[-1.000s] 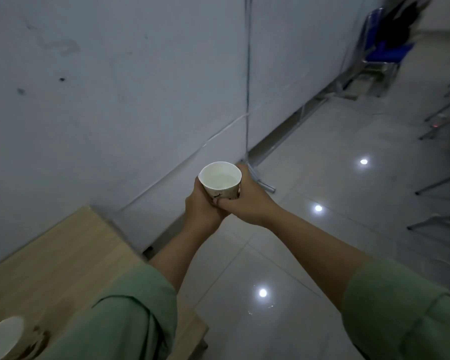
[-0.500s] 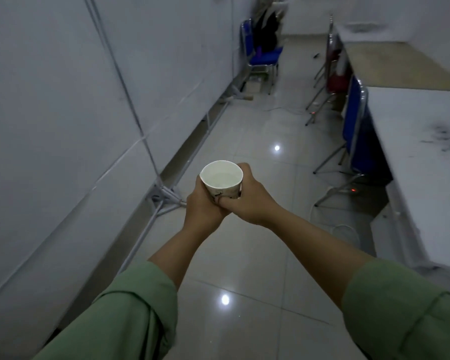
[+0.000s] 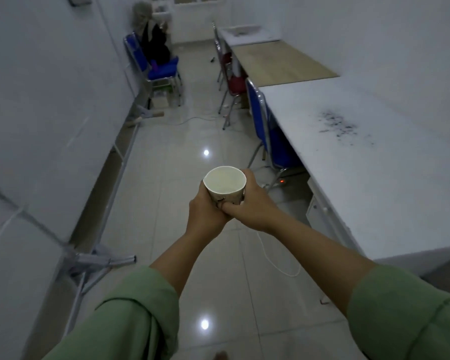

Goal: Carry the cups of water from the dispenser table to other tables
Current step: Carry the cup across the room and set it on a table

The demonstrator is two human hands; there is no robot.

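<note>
A white paper cup (image 3: 225, 184) with water in it is held upright in front of me, over the tiled floor. My left hand (image 3: 204, 213) wraps its left side and base. My right hand (image 3: 251, 203) grips it from the right, fingers overlapping the left hand below the cup. A white table (image 3: 348, 162) with a dark smudge stretches along the right, close to the cup. Beyond it stands a wooden-topped table (image 3: 278, 62).
A white partition wall with metal feet (image 3: 99, 261) lines the left. Blue chairs stand at the white table (image 3: 260, 120) and at the far left (image 3: 159, 66), where a person sits. A red chair (image 3: 231, 81) and a white cable (image 3: 278, 261) on the floor are ahead.
My view has swung right from the wall and the wooden dispenser table to the aisle and the tables on the right. Both hands keep the same hold on the cup.
</note>
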